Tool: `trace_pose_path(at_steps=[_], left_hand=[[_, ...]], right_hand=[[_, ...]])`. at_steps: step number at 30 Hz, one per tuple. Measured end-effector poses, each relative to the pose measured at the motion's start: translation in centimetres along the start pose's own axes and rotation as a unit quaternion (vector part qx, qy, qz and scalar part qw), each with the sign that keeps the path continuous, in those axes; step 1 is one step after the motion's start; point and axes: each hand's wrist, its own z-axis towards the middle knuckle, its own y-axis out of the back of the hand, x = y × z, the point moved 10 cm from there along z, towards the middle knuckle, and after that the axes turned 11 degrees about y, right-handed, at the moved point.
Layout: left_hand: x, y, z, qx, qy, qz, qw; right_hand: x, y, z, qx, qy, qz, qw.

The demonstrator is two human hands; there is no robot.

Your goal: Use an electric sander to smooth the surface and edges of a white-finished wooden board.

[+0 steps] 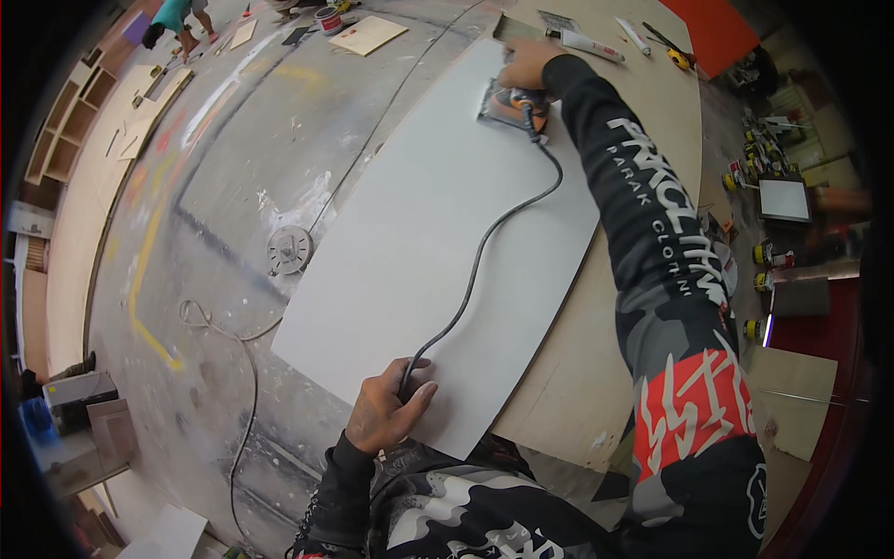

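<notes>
A large white panel (419,214) lies in front of me, partly over a plywood sheet (568,373). At its far end my right hand (529,65) is wrapped over the top of an orange and grey power sander (510,107), which rests flat on the white surface. From the sander a dark cord (481,247) curves across the panel toward me. Close to the panel's near edge, my left hand (389,405) grips that cord between thumb and fingers. The sander's underside is hidden.
Beyond the sander lie a white tube (592,45) and a yellow-and-black tool (679,59). A round metal floor cover (290,250) and a loose cable (250,373) are on the left. Several paint cans (764,253) stand at right. Another person (174,20) bends over boards at far left.
</notes>
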Motion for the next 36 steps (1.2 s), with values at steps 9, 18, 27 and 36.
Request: trace_pose_path(at_steps=[9, 18, 27, 36], left_hand=[[1.5, 1.3, 0.8, 0.000, -0.016, -0.006, 1.000], [2.2, 2.0, 0.2, 0.018, -0.033, -0.037, 0.999], [3.2, 4.1, -5.9, 0.007, -0.091, 0.010, 0.996], [8.2, 9.1, -9.8, 0.013, -0.124, 0.000, 0.992]], right_hand=[[15.8, -2.7, -3.6, 0.016, 0.071, 0.004, 0.997], [21.0, -3.4, -7.7, 0.065, 0.142, 0.009, 0.988], [5.0, -3.8, -5.8, 0.028, -0.076, 0.074, 0.994], [9.5, -4.4, -14.9, 0.032, -0.058, 0.019, 0.998]])
